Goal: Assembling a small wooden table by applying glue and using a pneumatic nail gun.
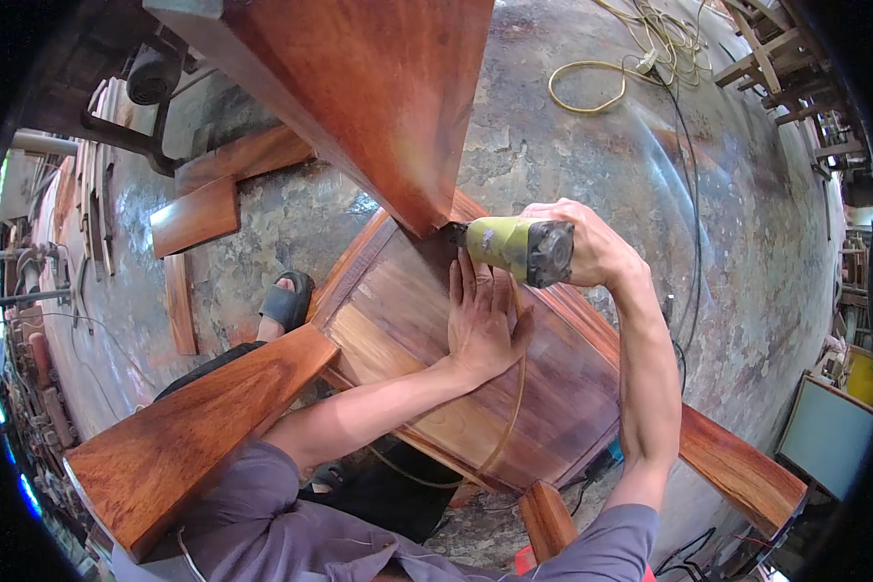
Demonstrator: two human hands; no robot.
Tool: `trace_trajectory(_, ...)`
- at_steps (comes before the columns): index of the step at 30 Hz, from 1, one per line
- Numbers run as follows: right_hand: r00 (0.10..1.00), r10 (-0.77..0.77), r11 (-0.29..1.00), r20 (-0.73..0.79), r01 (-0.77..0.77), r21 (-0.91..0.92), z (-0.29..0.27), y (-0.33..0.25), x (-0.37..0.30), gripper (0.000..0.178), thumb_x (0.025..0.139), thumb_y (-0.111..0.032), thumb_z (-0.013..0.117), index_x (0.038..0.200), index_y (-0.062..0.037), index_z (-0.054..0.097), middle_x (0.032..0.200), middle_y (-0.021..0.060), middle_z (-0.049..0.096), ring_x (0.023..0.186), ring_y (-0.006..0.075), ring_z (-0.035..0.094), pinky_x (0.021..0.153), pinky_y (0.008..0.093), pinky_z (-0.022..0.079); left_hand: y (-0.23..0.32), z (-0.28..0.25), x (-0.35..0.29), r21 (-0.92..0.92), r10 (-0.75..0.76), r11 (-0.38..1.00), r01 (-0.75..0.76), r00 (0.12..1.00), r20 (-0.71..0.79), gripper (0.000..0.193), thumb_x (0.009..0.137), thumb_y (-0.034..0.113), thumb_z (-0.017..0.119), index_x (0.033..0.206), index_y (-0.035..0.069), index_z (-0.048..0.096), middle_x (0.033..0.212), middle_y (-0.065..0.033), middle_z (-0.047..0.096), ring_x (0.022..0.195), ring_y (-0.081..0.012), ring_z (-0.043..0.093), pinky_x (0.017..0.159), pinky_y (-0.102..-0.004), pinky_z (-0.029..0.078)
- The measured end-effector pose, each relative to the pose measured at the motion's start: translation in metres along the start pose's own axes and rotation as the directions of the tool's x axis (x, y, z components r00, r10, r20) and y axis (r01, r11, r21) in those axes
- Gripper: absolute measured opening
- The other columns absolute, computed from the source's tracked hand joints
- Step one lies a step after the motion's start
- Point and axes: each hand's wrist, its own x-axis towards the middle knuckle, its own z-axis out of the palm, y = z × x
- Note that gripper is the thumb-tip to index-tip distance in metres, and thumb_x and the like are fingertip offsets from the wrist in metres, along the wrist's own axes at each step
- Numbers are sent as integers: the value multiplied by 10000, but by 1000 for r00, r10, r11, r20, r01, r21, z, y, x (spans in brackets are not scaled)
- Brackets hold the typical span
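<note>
My right hand point(597, 247) is wrapped round a green-and-black handheld power tool point(504, 244); its exact kind I cannot make out. The tool's front end meets the base of a tall reddish-brown wooden leg point(378, 97) that rises toward the top of the view. Fingers stretched out, my left hand point(485, 325) lies on the framed wooden panel point(543, 427), just below the tool. Other tapered legs stick out from this piece of furniture, one leg point(204, 417) at lower left and another leg point(737, 470) at lower right.
Loose boards point(199, 215) lie on the worn concrete floor to the left, near a sandalled foot point(286, 301). A coiled yellow hose point(592, 87) and a dark cable point(694, 213) run along the right. Wooden frames point(781, 58) are stacked at the far right.
</note>
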Motion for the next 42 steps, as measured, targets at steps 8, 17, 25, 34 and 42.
trace_trajectory(8,979,0,1000,-203,-1,-9,-15,-27,-18,405,695,-83,829,1087,-71,726,1121,114,713,962,359,698,866,414,563,7,-5,5,-7,-25,1000,25,999,-44,837,903,356,678,1459,-171,342,1500,-466,301,1457,-621,244,1209,-653,206)
trace_trajectory(17,447,305,952,-841,-165,258,-37,-132,-69,341,757,-18,856,1053,-16,687,1184,71,647,996,157,639,863,308,529,-6,-8,-9,-179,192,967,-179,980,58,682,973,394,623,1461,-59,477,1571,-331,382,1504,-486,295,1254,-530,207)
trace_trajectory(25,-141,15,999,-990,-41,21,-44,-314,-100,318,1039,-308,650,1176,-21,663,982,85,703,918,228,685,912,458,551,-20,-81,-133,-182,212,971,-157,916,341,824,1001,419,576,1585,-61,249,1641,-336,228,1553,-458,191,1270,-528,165)
trace_trajectory(34,-214,-16,982,-977,183,-57,65,-500,-145,607,1090,-440,493,1516,-18,399,820,23,479,778,145,464,892,409,465,-48,-85,-164,-105,468,881,-461,819,330,805,934,480,624,1529,-26,434,1666,-263,262,1567,-393,216,1272,-529,175)
trace_trajectory(42,-260,398,909,-880,-19,416,92,-538,-155,334,1096,-362,478,1022,-43,548,778,20,464,702,152,472,726,357,417,-39,-84,-158,-16,390,898,-440,779,491,720,957,443,595,1550,63,444,1661,-226,306,1555,-388,255,1250,-557,217)
